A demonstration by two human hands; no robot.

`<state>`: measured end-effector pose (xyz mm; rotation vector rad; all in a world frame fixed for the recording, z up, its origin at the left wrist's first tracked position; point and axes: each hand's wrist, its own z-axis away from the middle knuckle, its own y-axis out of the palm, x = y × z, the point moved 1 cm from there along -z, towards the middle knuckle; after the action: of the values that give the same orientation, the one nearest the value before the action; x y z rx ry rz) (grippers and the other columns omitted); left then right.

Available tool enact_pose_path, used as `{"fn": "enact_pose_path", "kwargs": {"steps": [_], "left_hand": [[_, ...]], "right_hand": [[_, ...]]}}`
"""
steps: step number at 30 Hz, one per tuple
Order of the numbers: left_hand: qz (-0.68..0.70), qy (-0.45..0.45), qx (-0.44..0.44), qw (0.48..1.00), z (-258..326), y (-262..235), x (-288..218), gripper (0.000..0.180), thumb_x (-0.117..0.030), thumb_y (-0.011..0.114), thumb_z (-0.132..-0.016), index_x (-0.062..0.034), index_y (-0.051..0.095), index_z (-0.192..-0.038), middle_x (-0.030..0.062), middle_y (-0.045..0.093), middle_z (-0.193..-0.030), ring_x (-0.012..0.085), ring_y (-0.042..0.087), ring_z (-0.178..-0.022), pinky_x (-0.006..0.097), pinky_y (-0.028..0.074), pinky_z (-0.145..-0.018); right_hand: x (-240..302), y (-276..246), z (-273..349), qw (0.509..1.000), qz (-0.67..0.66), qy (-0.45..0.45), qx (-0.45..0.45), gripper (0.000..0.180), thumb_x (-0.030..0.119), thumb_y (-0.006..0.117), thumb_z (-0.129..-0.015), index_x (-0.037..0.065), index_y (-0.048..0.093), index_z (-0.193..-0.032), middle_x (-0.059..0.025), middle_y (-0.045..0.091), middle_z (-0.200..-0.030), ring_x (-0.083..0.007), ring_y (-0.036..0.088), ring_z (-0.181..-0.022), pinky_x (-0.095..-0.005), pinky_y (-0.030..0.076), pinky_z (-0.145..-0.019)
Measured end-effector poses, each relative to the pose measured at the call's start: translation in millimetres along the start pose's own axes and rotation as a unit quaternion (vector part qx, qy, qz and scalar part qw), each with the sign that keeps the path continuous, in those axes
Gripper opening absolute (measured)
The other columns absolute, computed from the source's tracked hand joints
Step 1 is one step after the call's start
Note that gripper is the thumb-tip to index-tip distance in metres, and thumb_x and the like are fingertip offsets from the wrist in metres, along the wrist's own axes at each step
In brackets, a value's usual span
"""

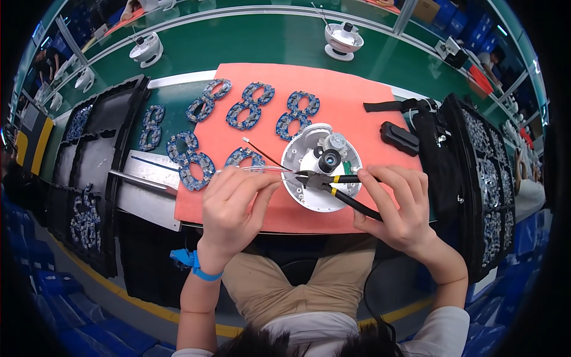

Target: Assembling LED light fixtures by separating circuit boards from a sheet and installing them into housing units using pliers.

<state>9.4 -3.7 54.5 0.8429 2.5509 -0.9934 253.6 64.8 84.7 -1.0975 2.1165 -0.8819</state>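
At centre, I should tension the thin wires (262, 169), left hand (233, 205) pinching them closed, right hand (397, 205) half-curled around diagonal cutters (319, 180).

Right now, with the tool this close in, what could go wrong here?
The pliers in the right hand have their tips at the thin wires held by the left hand; a squeeze might nick one.

The lens sits right beside the metal jaws, so a slip could scratch it.

The left hand partly hides a blue circuit board, which it might knock.
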Motion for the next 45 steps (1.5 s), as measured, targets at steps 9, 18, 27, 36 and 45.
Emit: {"fn": "enact_pose_path", "kwargs": {"steps": [9, 18, 27, 36, 45], "left_hand": [[0.019, -0.032, -0.037, 0.999, 7, -1, -2, 0.014, 0.005, 0.072, -0.074, -0.0024, 0.067, -0.085, 0.007, 0.066, -0.077, 0.023, 0.059, -0.069, 0.032, 0.044, -0.062], [0.139, -0.096, -0.082, 0.982, 76, -12, -31, 0.018, 0.009, 0.069, -0.069, -0.0025, 0.065, -0.082, 0.0084, 0.067, -0.073, 0.0215, 0.062, -0.063, 0.031, 0.048, -0.058], [-0.001, -0.335, 0.266, 0.904, 212, 86, 12, 0.023, -0.016, 0.068, -0.084, 0.0014, 0.061, -0.098, 0.0244, 0.063, -0.081, 0.0453, 0.059, -0.077, 0.05, 0.048, -0.068], [0.115, -0.326, 0.121, 0.931, 197, 96, 5, 0.018, -0.009, 0.065, -0.081, 0.0012, 0.061, -0.095, 0.0228, 0.064, -0.08, 0.0446, 0.061, -0.072, 0.048, 0.049, -0.062], [0.069, -0.253, 0.084, 0.961, 186, 97, -13, 0.014, -0.003, 0.064, -0.079, -0.0009, 0.063, -0.093, 0.0191, 0.063, -0.082, 0.0394, 0.06, -0.071, 0.043, 0.049, -0.062]], "right_hand": [[-5, 1, 3, 0.999, -0.048, -0.021, 0.007, 0.051, 0.02, 0.077, -0.064, 0.002, 0.064, -0.109, -0.008, 0.061, -0.101, -0.022, 0.057, -0.079, -0.0356, 0.042, -0.073], [-28, 6, 27, 0.967, -0.231, 0.105, 0.001, 0.059, 0.013, 0.088, -0.05, 0.003, 0.058, -0.1, -0.0091, 0.058, -0.089, -0.0217, 0.056, -0.07, -0.0301, 0.046, -0.056], [-3, 45, 9, 0.984, -0.135, -0.114, -0.009, 0.014, 0.012, 0.062, -0.077, 0.009, 0.061, -0.091, -0.002, 0.06, -0.093, -0.0167, 0.061, -0.087, -0.032, 0.047, -0.076], [-69, 70, -21, 0.983, -0.117, -0.116, -0.078, 0.026, 0.008, 0.068, -0.069, 0.006, 0.055, -0.091, -0.0062, 0.054, -0.082, -0.0256, 0.051, -0.074, -0.038, 0.043, -0.068], [-214, 212, -116, 0.996, -0.08, 0.045, 0.001, 0.045, -0.002, 0.067, -0.064, 0.004, 0.048, -0.105, -0.0126, 0.05, -0.102, -0.034, 0.048, -0.1, -0.0418, 0.044, -0.085]]}}
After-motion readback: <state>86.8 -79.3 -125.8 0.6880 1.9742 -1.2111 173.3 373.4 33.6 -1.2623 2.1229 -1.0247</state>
